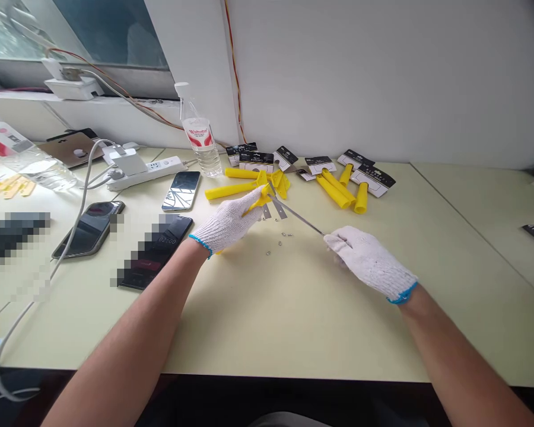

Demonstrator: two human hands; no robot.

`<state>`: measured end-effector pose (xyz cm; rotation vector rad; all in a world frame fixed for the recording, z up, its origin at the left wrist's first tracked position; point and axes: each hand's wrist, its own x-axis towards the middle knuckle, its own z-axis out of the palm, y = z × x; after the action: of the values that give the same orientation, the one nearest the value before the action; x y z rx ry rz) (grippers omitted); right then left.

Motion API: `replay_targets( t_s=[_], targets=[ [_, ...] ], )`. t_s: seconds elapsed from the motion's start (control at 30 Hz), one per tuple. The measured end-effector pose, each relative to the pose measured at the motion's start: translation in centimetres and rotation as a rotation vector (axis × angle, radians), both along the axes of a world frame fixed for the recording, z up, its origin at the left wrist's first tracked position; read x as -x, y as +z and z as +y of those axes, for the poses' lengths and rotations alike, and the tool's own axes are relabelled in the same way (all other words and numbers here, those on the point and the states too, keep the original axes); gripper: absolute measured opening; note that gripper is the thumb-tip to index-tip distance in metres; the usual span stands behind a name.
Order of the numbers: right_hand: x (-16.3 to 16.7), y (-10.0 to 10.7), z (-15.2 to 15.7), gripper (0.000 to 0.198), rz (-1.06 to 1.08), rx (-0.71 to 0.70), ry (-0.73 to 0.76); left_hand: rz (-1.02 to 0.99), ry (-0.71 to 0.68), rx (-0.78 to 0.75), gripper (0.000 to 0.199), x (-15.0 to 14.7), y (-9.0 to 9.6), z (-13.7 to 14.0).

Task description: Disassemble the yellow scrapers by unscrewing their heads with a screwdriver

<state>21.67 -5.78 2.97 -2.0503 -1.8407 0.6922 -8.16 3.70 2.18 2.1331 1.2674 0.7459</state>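
My left hand (231, 219), in a white knit glove with blue trim, is closed around a yellow scraper handle (265, 193). A screwdriver (300, 218) extends from my gloved right hand (365, 258), which is wrapped around its grip and hides it. The long metal shaft slants up and left, its tip at the yellow head by my left fingers; whether it sits on a screw is too small to tell. Flat metal blades (279, 210) with holes lie just beyond. Several tiny screws (280, 243) are scattered on the table between my hands.
More yellow handles (338, 191) and black-and-white cardboard tags (374, 179) lie along the wall. A water bottle (200, 139) stands upright near a white power strip (153, 172). Phones (181, 191) lie to the left, and a white cable (73, 231) runs over the table's edge.
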Motion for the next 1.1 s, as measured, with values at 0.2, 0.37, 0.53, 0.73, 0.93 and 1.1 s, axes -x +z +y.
replay_targets(
  t_s=[0.2, 0.37, 0.53, 0.73, 0.93, 1.1],
  targets=[
    [0.0, -1.0, 0.0, 0.030, 0.014, 0.014, -0.020, 0.069, -0.008, -0.012, 0.029, 0.0, 0.0, -0.2],
    [0.3, -0.8, 0.2, 0.054, 0.047, 0.041, -0.034, 0.076, -0.011, 0.004, 0.029, 0.0, 0.1, -0.1],
    [0.2, 0.1, -0.4, 0.043, 0.036, 0.057, -0.051, 0.067, -0.025, -0.008, 0.025, -0.1, 0.3, -0.3],
    [-0.1, 0.2, -0.7, 0.034, 0.039, 0.057, -0.029, 0.102, -0.012, 0.012, 0.023, -0.2, 0.1, -0.4],
    [-0.2, 0.2, 0.1, 0.030, 0.015, 0.064, -0.030, 0.099, 0.005, 0.000, 0.025, -0.3, 0.3, -0.4],
    [-0.1, 0.2, -0.2, 0.030, 0.017, 0.065, -0.026, 0.101, 0.010, -0.002, 0.023, -0.4, 0.5, -0.5]
  ],
)
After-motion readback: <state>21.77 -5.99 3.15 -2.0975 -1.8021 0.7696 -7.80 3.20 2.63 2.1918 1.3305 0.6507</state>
